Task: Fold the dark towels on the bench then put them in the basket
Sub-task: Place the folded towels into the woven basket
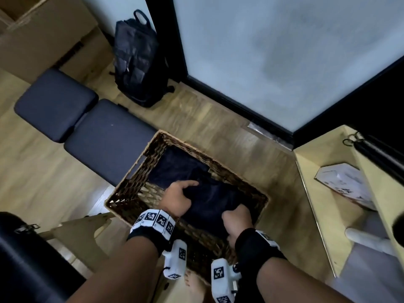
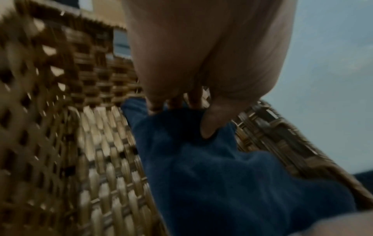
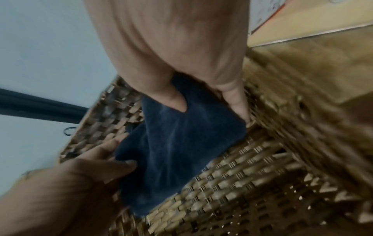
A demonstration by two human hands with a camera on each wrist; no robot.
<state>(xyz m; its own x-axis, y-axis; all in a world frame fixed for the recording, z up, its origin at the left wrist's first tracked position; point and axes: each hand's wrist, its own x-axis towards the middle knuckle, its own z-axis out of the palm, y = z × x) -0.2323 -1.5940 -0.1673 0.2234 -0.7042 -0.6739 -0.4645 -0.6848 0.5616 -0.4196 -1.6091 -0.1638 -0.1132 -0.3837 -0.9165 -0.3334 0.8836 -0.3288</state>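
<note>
Both my hands are down inside the wicker basket (image 1: pixel 131 184), which stands on the wooden floor (image 1: pixel 207 119) just beside the dark padded bench (image 1: pixel 105 136). My left hand (image 1: pixel 177 199) grasps one end of a folded dark blue towel (image 1: pixel 209 202), thumb on top and fingers under it. My right hand (image 1: pixel 237 217) pinches the other end near the basket wall. Behind this towel, another dark towel (image 1: pixel 175 165) lies already on the basket bottom. A black backpack (image 1: pixel 137 62) leans against the wall, well apart from the basket
</note>
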